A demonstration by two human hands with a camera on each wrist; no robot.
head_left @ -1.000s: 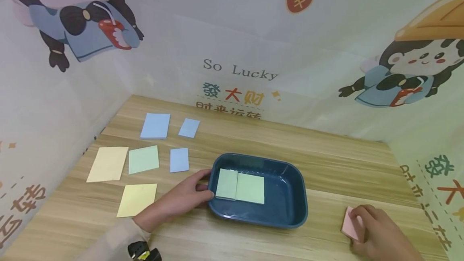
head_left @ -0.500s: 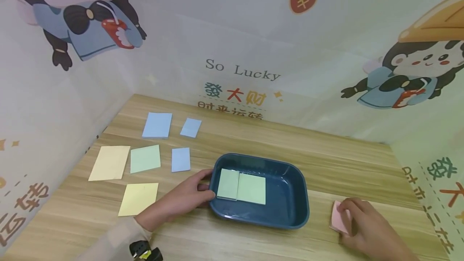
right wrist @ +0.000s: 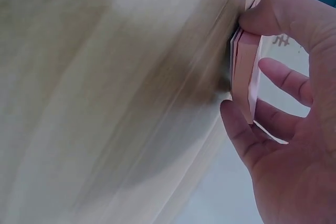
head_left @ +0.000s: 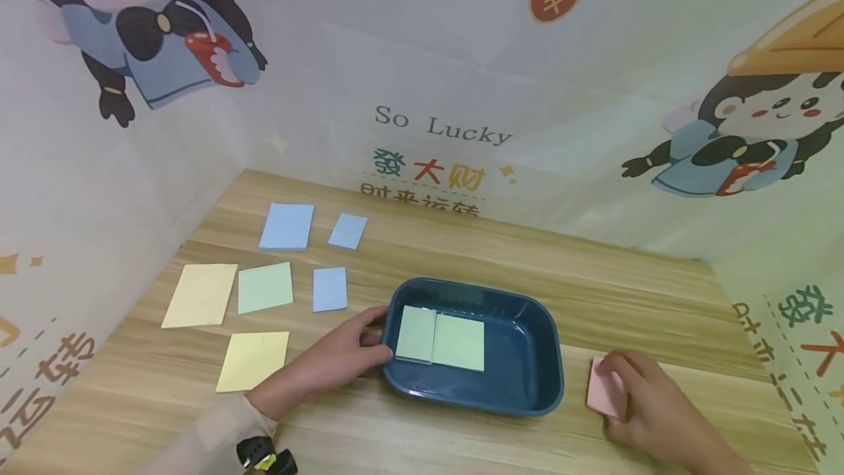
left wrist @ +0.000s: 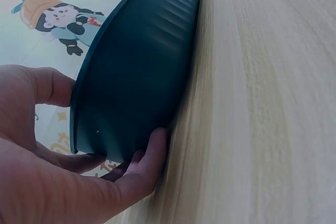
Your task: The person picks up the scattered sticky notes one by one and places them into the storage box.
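Observation:
A dark blue plastic tray (head_left: 521,387) stands on the table with two pale green sticky note pads (head_left: 458,343) side by side in its left half. At the tray's left end, my left hand (head_left: 336,358) grips the corner; the left wrist view shows fingers against its rim and outer wall. To the right of the tray, my right hand (head_left: 653,405) holds a pink sticky note pad (head_left: 606,391) between thumb and fingers. In the right wrist view, the pad's thick edge (right wrist: 244,69) shows, close to the tabletop. Whether it touches the table I cannot tell.
Left of the tray lie blue sticky notes (head_left: 286,226), a cream one (head_left: 200,295), a green one (head_left: 265,288) and a yellow one (head_left: 253,362). Printed cloth walls (head_left: 422,42) enclose the wooden table (head_left: 593,277) at the back and sides.
My right hand has moved left toward the tray with the pink sticky note pad. The left hand stays at the tray's corner. The view has shifted slightly.

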